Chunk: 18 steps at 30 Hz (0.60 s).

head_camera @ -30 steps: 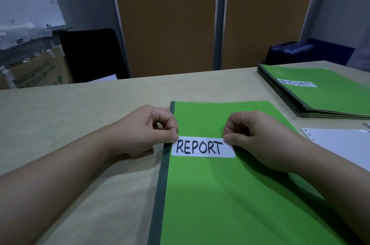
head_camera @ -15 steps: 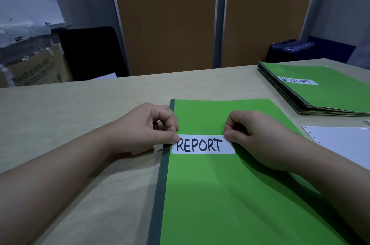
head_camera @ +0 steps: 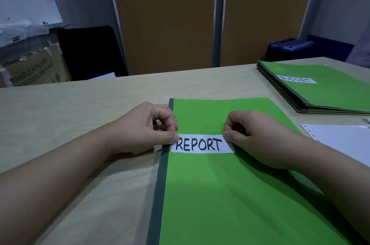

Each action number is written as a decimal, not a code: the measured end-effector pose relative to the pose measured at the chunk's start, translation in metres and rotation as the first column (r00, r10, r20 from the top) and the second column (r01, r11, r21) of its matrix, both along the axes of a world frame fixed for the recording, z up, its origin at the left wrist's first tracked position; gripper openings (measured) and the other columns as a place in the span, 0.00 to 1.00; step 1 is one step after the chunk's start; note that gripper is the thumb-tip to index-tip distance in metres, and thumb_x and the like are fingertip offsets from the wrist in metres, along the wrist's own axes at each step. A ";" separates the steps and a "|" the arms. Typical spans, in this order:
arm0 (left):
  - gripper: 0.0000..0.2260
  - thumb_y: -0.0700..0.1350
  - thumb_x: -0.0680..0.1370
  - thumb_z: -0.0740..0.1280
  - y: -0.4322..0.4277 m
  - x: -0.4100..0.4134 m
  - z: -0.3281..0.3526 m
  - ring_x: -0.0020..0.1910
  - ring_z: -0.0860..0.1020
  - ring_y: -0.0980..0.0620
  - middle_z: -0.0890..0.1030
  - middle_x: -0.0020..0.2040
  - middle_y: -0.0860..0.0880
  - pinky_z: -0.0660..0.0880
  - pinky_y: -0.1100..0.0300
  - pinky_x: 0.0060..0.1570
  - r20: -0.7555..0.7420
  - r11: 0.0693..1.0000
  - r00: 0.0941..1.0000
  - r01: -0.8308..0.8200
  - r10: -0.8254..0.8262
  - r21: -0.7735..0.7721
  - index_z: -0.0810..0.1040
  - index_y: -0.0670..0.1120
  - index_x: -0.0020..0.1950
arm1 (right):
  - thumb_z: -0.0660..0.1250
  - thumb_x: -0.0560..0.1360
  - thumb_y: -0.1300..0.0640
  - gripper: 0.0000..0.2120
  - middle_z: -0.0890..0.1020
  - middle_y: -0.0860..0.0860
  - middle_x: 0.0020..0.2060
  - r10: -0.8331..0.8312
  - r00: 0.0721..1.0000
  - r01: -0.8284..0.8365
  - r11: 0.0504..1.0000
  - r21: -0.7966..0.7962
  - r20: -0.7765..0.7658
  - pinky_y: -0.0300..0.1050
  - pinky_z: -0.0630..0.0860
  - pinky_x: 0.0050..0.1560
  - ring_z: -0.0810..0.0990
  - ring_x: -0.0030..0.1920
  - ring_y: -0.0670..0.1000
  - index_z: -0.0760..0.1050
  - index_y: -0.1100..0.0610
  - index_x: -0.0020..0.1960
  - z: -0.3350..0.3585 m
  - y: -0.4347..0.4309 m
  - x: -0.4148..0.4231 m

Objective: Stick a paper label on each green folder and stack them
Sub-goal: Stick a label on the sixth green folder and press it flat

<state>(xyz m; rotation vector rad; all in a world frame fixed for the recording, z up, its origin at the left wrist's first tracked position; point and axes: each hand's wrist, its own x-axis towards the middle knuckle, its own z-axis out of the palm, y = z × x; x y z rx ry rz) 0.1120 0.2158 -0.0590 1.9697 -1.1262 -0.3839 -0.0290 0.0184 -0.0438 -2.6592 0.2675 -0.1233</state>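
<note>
Nothing has moved — left grip (head_camera: 144,126) and right grip (head_camera: 258,138) still pinch the label (head_camera: 202,144) ends, flat on the green folder (head_camera: 230,194). Sticking step, I think; next rub it down — then stack on the pile (head_camera: 330,94)

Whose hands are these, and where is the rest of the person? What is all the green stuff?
One picture, from a camera worn on the person's head, looking down, so you see only arms and hands. The left hand and right hand each pinch one end of a white paper label reading REPORT, on a green folder lying on the table. At the right sits a stack of folders; the top one has a BUDGET label. A white sheet with punched holes lies nearby.
</note>
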 end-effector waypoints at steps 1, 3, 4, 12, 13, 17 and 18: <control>0.07 0.45 0.66 0.74 0.000 0.000 0.000 0.32 0.71 0.59 0.78 0.40 0.50 0.69 0.68 0.34 -0.002 1.000 1.000 0.001 -0.001 0.001 0.79 0.43 0.32 | 0.61 0.77 0.54 0.07 0.75 0.45 0.31 -0.001 1.000 0.001 1.000 -0.002 -0.001 0.39 0.65 0.31 0.70 0.31 0.42 0.74 0.52 0.42 0.000 0.000 0.000; 0.07 0.45 0.66 0.74 0.000 -0.001 0.001 0.32 0.71 0.59 0.78 0.40 0.50 0.69 0.68 0.34 -0.001 1.000 1.000 0.002 -0.002 0.001 0.79 0.43 0.32 | 0.61 0.77 0.54 0.07 0.75 0.44 0.32 -0.002 1.000 0.002 1.000 -0.007 -0.001 0.39 0.65 0.32 0.70 0.32 0.42 0.73 0.52 0.42 0.000 0.000 0.001; 0.07 0.45 0.66 0.74 0.000 -0.001 0.001 0.32 0.71 0.59 0.78 0.40 0.49 0.69 0.68 0.34 0.001 1.000 1.000 0.003 -0.003 0.001 0.79 0.43 0.32 | 0.61 0.78 0.53 0.07 0.75 0.44 0.32 -0.002 1.000 0.002 1.000 -0.010 0.000 0.39 0.66 0.32 0.71 0.32 0.42 0.73 0.52 0.42 -0.001 0.000 0.001; 0.06 0.44 0.66 0.74 0.000 -0.002 0.001 0.32 0.71 0.58 0.78 0.39 0.54 0.69 0.67 0.34 -0.018 1.000 1.000 -0.004 0.004 -0.005 0.79 0.45 0.31 | 0.61 0.77 0.53 0.07 0.76 0.44 0.33 0.007 1.000 -0.007 1.000 -0.029 0.002 0.40 0.68 0.34 0.72 0.32 0.42 0.73 0.51 0.41 -0.001 0.000 0.001; 0.06 0.44 0.65 0.74 0.000 -0.002 0.001 0.32 0.71 0.58 0.78 0.39 0.54 0.69 0.67 0.34 -0.019 1.000 1.000 -0.005 0.005 -0.006 0.79 0.46 0.31 | 0.61 0.77 0.53 0.07 0.76 0.44 0.32 0.010 1.000 -0.010 0.999 -0.036 0.005 0.39 0.67 0.33 0.71 0.32 0.42 0.73 0.51 0.41 -0.002 0.000 0.001; 0.06 0.45 0.65 0.74 0.000 -0.002 0.000 0.34 0.71 0.55 0.78 0.40 0.51 0.70 0.65 0.35 0.008 1.000 1.000 -0.010 0.010 -0.002 0.79 0.46 0.31 | 0.60 0.78 0.53 0.07 0.75 0.44 0.32 0.020 1.000 -0.019 0.999 -0.043 0.003 0.38 0.65 0.32 0.70 0.32 0.41 0.73 0.50 0.41 -0.001 0.000 0.000; 0.06 0.45 0.65 0.74 0.000 -0.002 0.000 0.34 0.72 0.54 0.78 0.41 0.50 0.70 0.64 0.36 0.016 1.000 1.000 -0.011 0.011 0.002 0.79 0.46 0.31 | 0.60 0.78 0.53 0.07 0.75 0.44 0.32 0.022 1.000 -0.022 0.999 -0.044 0.002 0.38 0.65 0.32 0.70 0.32 0.40 0.73 0.50 0.41 -0.001 0.000 0.001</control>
